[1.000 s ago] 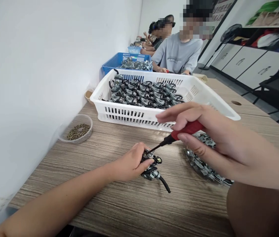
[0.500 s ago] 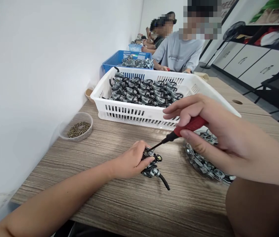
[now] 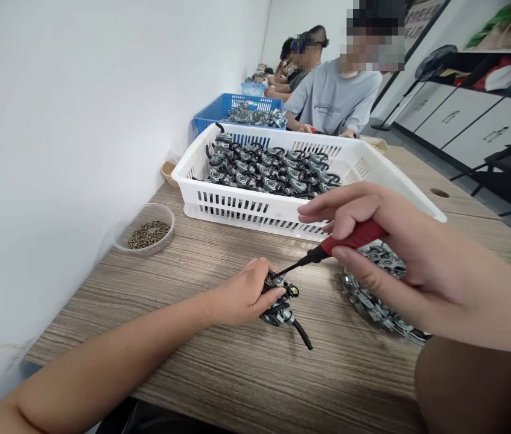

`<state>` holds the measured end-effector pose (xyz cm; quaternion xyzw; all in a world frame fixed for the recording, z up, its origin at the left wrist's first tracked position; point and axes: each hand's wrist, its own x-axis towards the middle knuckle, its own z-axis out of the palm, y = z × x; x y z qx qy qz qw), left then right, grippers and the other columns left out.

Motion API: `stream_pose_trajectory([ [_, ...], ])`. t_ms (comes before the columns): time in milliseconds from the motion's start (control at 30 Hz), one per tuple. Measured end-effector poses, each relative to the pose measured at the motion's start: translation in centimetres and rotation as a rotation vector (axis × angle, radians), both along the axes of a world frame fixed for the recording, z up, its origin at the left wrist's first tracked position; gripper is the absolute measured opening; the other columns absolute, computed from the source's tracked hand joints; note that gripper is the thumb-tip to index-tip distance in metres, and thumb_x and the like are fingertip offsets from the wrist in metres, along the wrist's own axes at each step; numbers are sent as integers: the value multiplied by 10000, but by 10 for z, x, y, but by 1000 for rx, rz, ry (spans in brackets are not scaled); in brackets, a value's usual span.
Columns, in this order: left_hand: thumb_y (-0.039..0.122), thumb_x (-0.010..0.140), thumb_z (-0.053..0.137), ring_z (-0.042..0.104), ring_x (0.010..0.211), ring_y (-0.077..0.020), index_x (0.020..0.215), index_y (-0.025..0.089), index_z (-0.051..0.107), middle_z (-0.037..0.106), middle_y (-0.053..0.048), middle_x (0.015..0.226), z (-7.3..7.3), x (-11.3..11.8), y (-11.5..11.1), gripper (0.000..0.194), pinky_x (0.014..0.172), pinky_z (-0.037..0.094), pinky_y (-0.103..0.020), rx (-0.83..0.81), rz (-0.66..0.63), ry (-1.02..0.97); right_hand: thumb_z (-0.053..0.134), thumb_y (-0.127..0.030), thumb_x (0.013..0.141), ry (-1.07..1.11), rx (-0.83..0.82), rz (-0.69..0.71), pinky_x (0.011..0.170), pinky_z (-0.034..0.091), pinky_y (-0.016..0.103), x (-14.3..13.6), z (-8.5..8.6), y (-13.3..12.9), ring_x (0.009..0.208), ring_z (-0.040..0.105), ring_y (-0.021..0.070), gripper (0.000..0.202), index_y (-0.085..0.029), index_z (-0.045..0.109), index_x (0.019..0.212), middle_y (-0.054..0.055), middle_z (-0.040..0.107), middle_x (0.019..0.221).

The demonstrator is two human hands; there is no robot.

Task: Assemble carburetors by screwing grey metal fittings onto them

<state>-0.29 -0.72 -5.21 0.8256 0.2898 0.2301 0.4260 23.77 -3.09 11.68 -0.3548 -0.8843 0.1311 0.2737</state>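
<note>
My left hand (image 3: 255,291) is closed around a small grey metal part (image 3: 283,314) with a black hose, pressing it on the wooden table. The hose end points toward the table's front edge. My right hand (image 3: 373,247) grips the red handle of a screwdriver (image 3: 315,254) between thumb and fingers. Its shaft slants down to the left, and the tip meets the top of the metal part beside my left thumb. What lies exactly under the tip is too small to make out.
Behind my hands stands a white basket (image 3: 232,211) of similar parts, with a blue basket (image 3: 205,116) beyond. A clear bowl of brass-coloured screws (image 3: 149,234) sits left; a clear container of parts (image 3: 364,289) sits right. A person in grey (image 3: 334,99) sits opposite.
The view has shifted slightly, so the background sits a little further right. Both hands keep their holds, and the screwdriver tip stays on the metal part.
</note>
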Motion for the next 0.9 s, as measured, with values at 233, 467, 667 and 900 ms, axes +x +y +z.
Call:
stream_pose_trajectory([
  [233, 426, 1102, 529, 613, 1245, -315, 1243, 222, 437, 615, -151, 1271, 0, 1, -1, 265, 1101, 517, -531, 19, 4, 2, 795, -381, 998, -13, 330, -169, 538, 447, 342, -12, -7, 3, 563, 610, 163, 227, -284, 638, 866, -30, 672, 684],
  [467, 449, 1095, 515, 604, 1242, -327, 1250, 204, 443, 603, -166, 1265, 1, 0, -1, 299, 1115, 508, -551, 15, 13, 4, 675, -387, 1046, -44, 22, -38, 770, 619, 388, 4, 2, -1, 1093, 748, 298, 163, -282, 585, 1131, 113, 738, 1297],
  [667, 440, 1084, 533, 625, 1185, -316, 1241, 212, 449, 615, -150, 1235, 1, 1, -2, 289, 1069, 532, -543, 2, 34, 27, 673, -380, 1073, -68, 193, -48, 612, 535, 312, 1, -2, 5, 718, 711, 186, 128, -277, 657, 999, 12, 753, 853],
  [900, 434, 1096, 516, 608, 1202, -307, 1257, 204, 453, 600, -151, 1264, -1, -1, -3, 288, 1081, 522, -531, 22, 34, 24, 675, -428, 1052, -127, 163, -178, 678, 547, 338, -3, -4, 0, 829, 727, 219, 203, -249, 585, 1089, 59, 772, 1037],
])
